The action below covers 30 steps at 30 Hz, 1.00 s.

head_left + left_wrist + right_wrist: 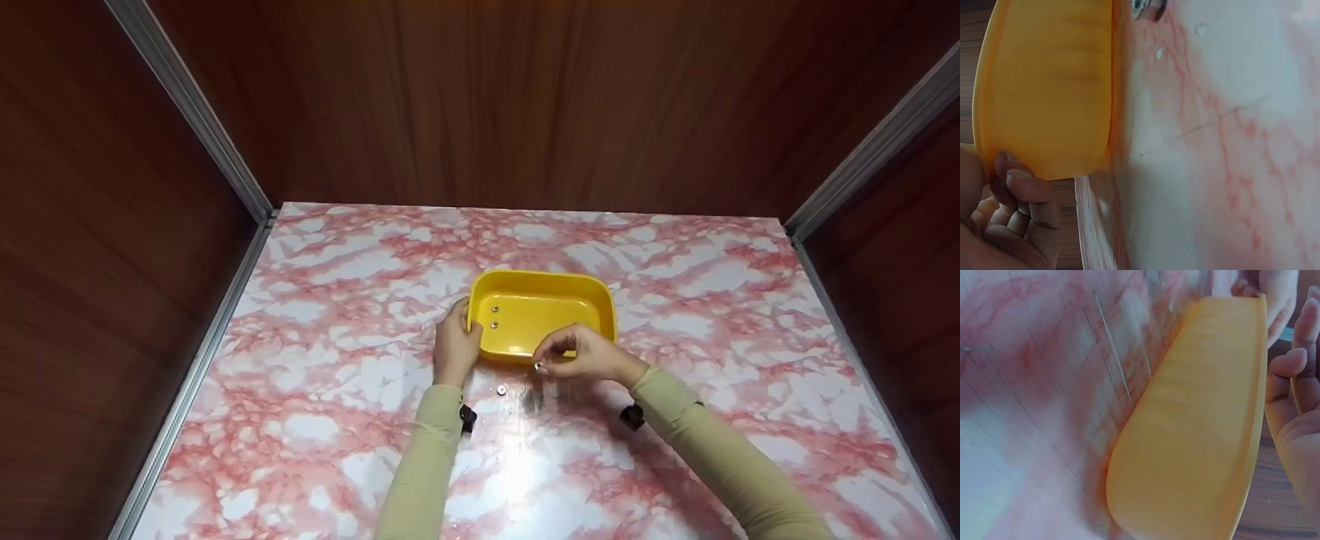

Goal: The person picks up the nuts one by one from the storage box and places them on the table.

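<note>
A yellow plastic tray (541, 279) sits on the table. My left hand (456, 346) grips its left rim, thumb inside; the left wrist view shows the curled fingers (1030, 188) against its wall. Inside, toward the left end, lie two small round metal pieces (494, 325). Over the near rim, my right hand (589, 354) pinches a small shiny metal piece (538, 367) between thumb and fingertips. That piece is out of sight in the right wrist view. Another round metal piece (502, 390) lies on the table just before the tray, also seen as a short metal cylinder (1148, 9).
The tabletop (345, 315) has a red and white marbled surface. Brown wood-grain panels (480, 105) stand behind it and on both sides, with grey metal strips (199, 105) at the corners. Dark wrist cameras (632, 416) sit on both wrists.
</note>
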### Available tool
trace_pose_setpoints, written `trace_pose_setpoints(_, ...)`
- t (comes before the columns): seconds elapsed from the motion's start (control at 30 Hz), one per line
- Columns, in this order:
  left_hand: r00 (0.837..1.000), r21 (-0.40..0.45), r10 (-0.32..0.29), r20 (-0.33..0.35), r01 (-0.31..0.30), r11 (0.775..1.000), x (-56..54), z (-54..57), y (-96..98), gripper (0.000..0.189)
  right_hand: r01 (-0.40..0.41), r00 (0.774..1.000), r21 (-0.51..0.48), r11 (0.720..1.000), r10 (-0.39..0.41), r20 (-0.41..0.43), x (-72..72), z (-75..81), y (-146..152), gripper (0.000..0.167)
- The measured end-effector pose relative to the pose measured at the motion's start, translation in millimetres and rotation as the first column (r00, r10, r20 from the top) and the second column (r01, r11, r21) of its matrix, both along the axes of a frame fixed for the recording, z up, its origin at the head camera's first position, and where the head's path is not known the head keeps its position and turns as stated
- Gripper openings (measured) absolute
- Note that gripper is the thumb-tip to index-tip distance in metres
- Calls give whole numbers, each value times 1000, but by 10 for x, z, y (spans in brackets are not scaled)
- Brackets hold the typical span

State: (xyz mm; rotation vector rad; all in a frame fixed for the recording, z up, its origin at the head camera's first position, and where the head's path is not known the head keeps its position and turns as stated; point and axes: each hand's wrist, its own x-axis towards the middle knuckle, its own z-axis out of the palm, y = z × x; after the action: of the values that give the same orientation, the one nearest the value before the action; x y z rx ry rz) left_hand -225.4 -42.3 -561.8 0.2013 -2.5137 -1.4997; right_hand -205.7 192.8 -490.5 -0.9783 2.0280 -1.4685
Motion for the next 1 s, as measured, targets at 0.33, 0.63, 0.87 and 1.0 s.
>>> trace_pose_setpoints(0.33,1000,16,-5,-5,5,1000,-4,24,3,51,22,999,-43,999,-21,26,70,-12,-1,16)
trace_pose_setpoints(0.63,1000,12,-4,11,4,1000,11,35,17,52,-11,999,-89,996,15,43,163,-67,-7,17)
trace_pose_setpoints(0.87,1000,20,0,-3,1,1000,21,35,10,51,-4,999,-119,993,10,52,243,-114,-10,19)
trace_pose_setpoints(1.0,1000,20,2,6,-2,1000,32,34,9,50,4,999,-123,992,1,37,299,-150,-10,17)
